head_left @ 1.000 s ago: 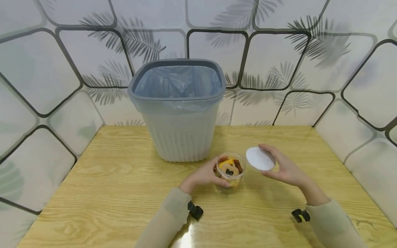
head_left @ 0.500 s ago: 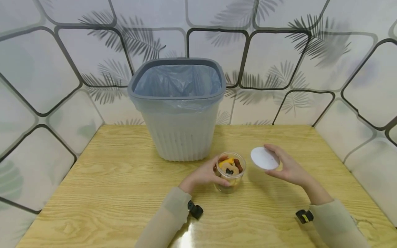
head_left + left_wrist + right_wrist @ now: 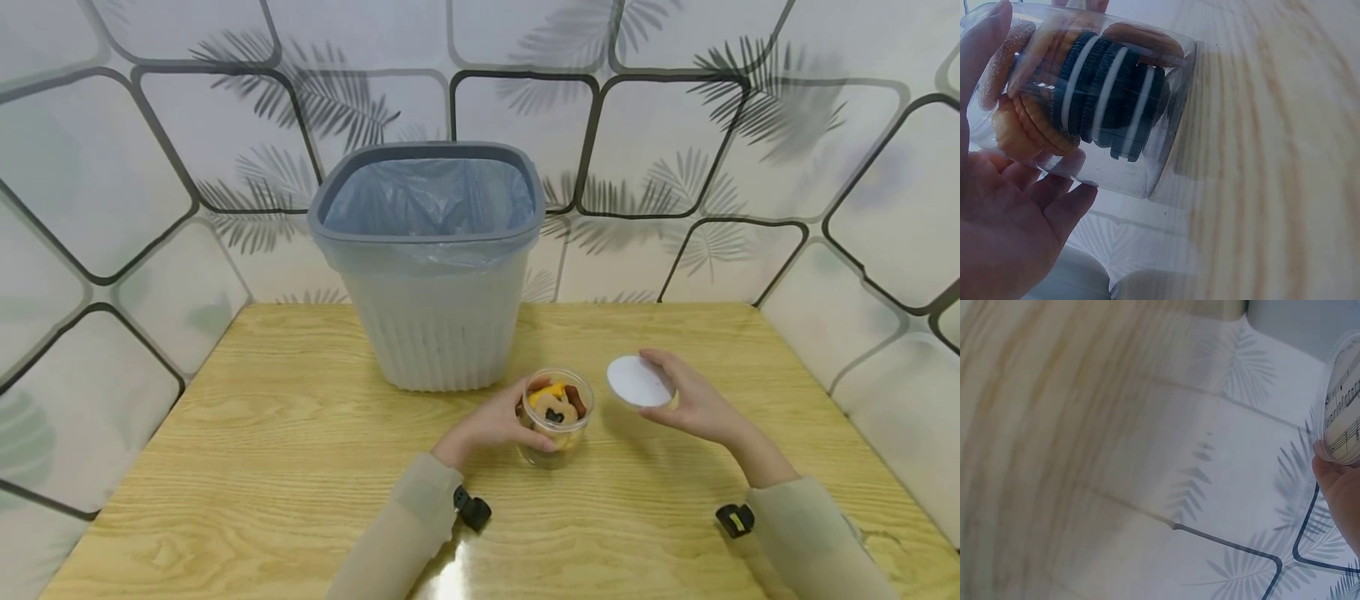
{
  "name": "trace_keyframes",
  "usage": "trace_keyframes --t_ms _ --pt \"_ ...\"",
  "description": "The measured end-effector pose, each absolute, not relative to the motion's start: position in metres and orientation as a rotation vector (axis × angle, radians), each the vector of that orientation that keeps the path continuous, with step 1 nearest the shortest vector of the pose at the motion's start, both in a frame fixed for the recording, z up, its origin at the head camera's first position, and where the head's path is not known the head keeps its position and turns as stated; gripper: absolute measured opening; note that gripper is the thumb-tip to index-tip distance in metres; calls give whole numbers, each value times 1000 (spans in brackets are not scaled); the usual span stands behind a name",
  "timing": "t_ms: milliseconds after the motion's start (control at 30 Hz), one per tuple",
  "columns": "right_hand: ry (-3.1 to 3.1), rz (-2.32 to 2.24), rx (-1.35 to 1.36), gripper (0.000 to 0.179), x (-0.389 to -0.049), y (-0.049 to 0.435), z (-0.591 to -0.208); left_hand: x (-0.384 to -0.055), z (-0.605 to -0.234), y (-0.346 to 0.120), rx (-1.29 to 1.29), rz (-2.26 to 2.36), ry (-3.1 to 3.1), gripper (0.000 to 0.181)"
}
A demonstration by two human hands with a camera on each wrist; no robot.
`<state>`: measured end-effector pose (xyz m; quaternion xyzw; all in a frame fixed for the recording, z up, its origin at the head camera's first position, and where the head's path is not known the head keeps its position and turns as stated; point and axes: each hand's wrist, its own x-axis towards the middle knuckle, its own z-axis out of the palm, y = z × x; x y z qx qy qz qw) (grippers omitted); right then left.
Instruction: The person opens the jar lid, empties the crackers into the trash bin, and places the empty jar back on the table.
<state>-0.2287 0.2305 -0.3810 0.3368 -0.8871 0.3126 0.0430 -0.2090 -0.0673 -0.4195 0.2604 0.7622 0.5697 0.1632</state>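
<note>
A clear plastic jar (image 3: 558,442) stands on the table without its lid, and my left hand (image 3: 498,423) grips it round the side. Cookies fill it: the left wrist view shows dark sandwich cookies (image 3: 1107,94) with white cream beside several golden biscuits (image 3: 1035,128). Just right of the jar, my right hand (image 3: 693,406) pinches a round lid (image 3: 640,381) by its edge, held tilted above the table. Its white underside faces the head camera. In the right wrist view the outer face of the lid (image 3: 1344,406) carries printed music notes.
A tall ribbed trash bin (image 3: 442,325) with a grey rim and a clear bag liner (image 3: 450,196) stands behind the jar, to its left. The wood-grain table (image 3: 262,442) meets leaf-patterned walls (image 3: 660,142) at the back and sides.
My right hand has moved the lid slightly to the right, away from the jar, and then holds nearly still. The left hand and the jar stay in place.
</note>
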Motion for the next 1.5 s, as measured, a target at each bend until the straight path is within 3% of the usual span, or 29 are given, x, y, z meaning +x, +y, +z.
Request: trace_keyframes --t_ms 1200,1500 --pt "-2926 750 899 72 -249 239 -402 -207 -418 -67 717 1619 2182 94" --pt "-2980 687 907 74 -251 238 -404 -193 -387 -69 694 1601 2152 88"
